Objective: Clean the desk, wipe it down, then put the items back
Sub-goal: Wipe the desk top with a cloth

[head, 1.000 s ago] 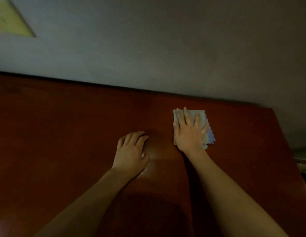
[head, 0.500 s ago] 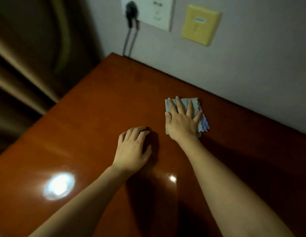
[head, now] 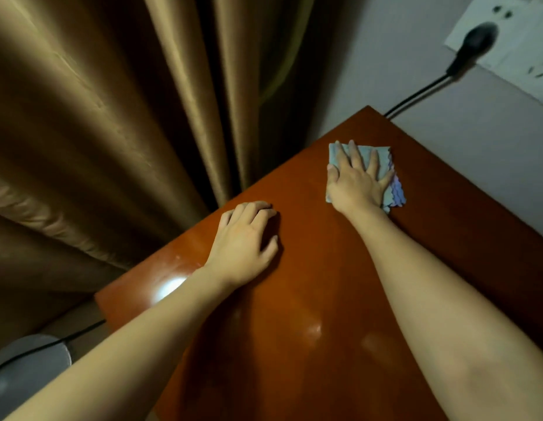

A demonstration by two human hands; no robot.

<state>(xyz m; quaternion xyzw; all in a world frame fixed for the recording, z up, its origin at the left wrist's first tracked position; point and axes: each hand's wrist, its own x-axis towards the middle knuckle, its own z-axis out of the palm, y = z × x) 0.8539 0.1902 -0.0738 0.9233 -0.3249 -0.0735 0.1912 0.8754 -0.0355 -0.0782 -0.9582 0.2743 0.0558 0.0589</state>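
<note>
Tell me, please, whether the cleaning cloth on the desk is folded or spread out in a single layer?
Folded: the cloth under the right hand shows several stacked wavy edges at its right side.

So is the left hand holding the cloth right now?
No: the left hand rests bare on the desk, while the right hand presses flat on the cloth near the far corner.

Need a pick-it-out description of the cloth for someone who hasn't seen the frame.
Start at the red-brown desk and go to its far corner, near the grey wall and the black cable. The cloth lies flat there under the right hand, whose spread fingers press it down. It is the only fabric on the desk: pale blue-grey, folded, with wavy edges.
</note>
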